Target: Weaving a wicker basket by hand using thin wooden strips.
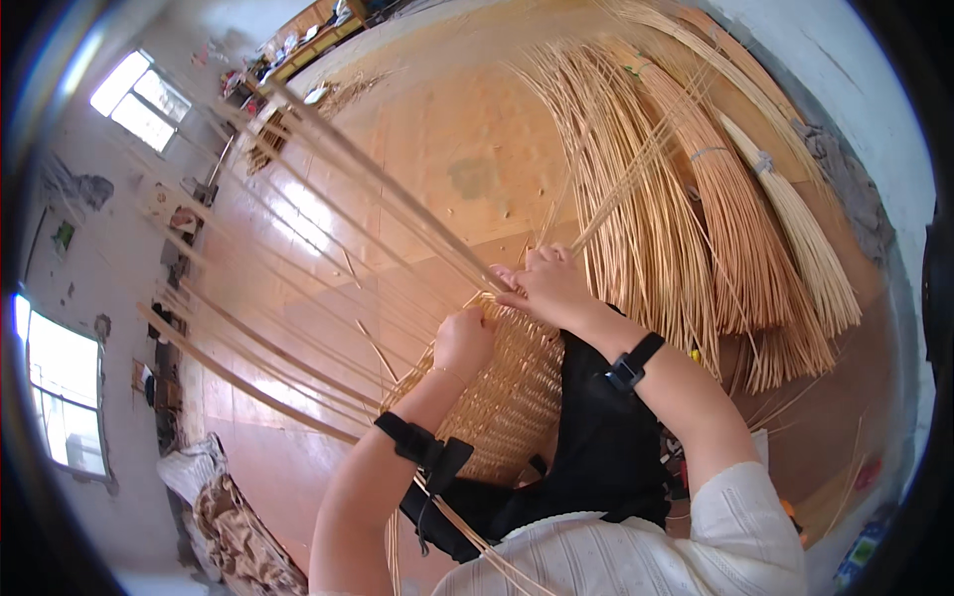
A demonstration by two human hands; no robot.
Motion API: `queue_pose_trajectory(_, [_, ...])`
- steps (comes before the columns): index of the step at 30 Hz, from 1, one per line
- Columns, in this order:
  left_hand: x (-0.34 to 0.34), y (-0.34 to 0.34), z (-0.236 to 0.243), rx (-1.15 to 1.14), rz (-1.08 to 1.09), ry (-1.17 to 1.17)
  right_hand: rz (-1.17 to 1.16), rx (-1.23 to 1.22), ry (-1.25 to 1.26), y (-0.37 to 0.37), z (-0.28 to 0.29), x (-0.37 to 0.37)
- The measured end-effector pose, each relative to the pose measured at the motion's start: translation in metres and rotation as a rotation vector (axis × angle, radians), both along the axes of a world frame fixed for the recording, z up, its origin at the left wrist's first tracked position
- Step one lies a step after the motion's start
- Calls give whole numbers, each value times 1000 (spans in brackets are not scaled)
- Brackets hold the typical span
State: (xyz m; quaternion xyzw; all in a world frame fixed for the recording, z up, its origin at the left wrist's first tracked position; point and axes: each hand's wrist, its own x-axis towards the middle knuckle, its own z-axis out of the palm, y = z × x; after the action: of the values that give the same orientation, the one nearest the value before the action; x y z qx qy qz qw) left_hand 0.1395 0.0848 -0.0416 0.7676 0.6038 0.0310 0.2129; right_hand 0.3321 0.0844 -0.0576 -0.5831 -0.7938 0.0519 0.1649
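Note:
A half-woven wicker basket (512,397) rests on my lap against black cloth, with long upright stakes (368,169) fanning out from its edge to the upper left. My left hand (464,340) is closed at the basket's woven edge, its fingertips partly hidden from view. Just to the right and farther off, my right hand (550,288) is closed around thin wicker strands (636,179), which trail away to the upper right. Its thumb and fingertips lie beside a thick stake at the weaving's edge. Both wrists wear black straps.
Large bundles of wicker rods (636,228) lie on the floor to the right, some tied. Crumpled cloth and a sack (234,517) sit at the lower left. Loose rod bits (376,350) are scattered over the floor. A wooden bench (313,40) with items stands at the far wall.

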Motion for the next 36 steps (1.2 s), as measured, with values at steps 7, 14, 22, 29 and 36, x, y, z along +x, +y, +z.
queue_pose_trajectory(7, [-65, -14, 90, -136, -176, -323, 164, 341, 227, -69, -8, -43])
queue_pose_trajectory(14, [-113, -51, 198, 16, -164, -314, 961, 294, 517, -199, 21, -221])
queue_pose_trajectory(22, [-110, -115, 227, 196, -272, -144, 1111, -259, 1013, -217, 1, -334])
queue_pose_trajectory(29, [-128, -250, 203, 550, -823, -331, 956, -125, 731, -206, 49, -332])
queue_pose_trajectory(36, [-230, -302, 148, 702, -448, -184, 654, -54, 902, -214, 74, -304])
